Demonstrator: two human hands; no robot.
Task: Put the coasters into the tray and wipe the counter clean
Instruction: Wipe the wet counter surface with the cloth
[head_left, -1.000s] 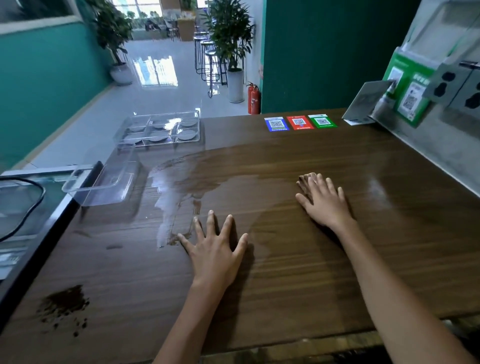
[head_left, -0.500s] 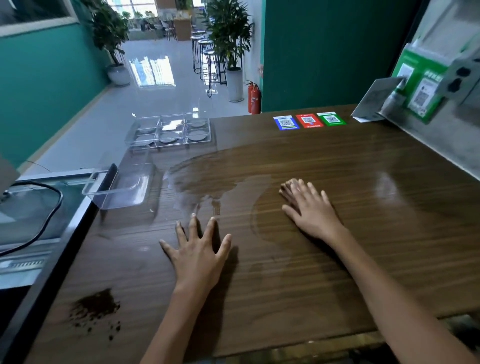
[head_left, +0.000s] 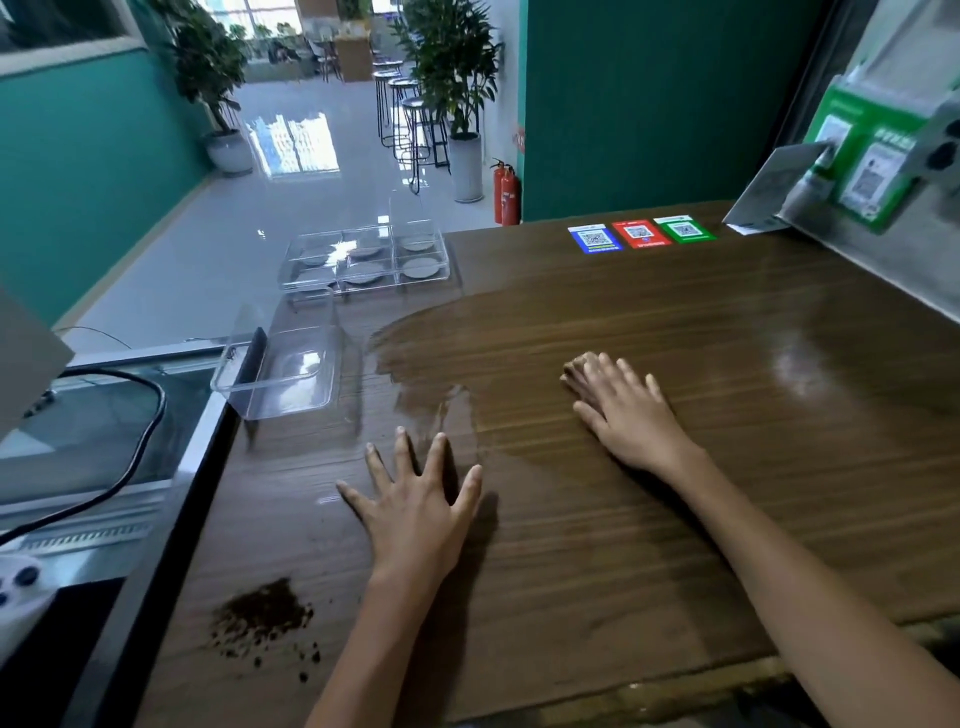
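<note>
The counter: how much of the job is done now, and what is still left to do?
Done: the coasters sit in the compartments of the clear tray. In hand: nothing; the left hand and the right hand lie flat on the counter, with no cloth in view. Left: the wet patch and the dark crumbs near the front left edge are not wiped yet.

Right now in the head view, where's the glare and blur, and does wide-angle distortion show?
Head view: window glare whitens the glossy grey floor and the clear plastic compartment tray; a softer sheen lies on the brown wood-grain counter at right. The spread left hand and flat right hand look slightly soft. The counter's edges splay outward, which reads as wide-angle distortion.
</note>
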